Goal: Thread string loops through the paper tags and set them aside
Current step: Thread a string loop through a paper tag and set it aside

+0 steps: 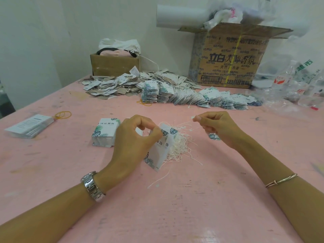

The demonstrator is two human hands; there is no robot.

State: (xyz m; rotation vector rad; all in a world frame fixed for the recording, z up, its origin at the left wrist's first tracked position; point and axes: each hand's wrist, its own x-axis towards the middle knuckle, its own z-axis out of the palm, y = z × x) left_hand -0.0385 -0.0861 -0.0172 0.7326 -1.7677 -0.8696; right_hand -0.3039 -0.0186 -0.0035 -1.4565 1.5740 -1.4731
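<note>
The left hand [133, 139] pinches a paper tag [158, 151] while the right hand [217, 128] pinches a string loop [184, 122] just beside it.

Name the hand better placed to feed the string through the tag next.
Right: the right hand pinches a string by its end beside the tag, which the left hand grips at its top.

Open pink table [175, 207] runs across the whole near side. Mid-table, a tag stack [105, 132] and a string tangle [180, 144] stand in the way, with a flat stack [29, 126] further left. Far off, heaped tags [192, 98], a small box [114, 64], a large box [228, 58] and plastic bottles [289, 81] at the right block the back.
</note>
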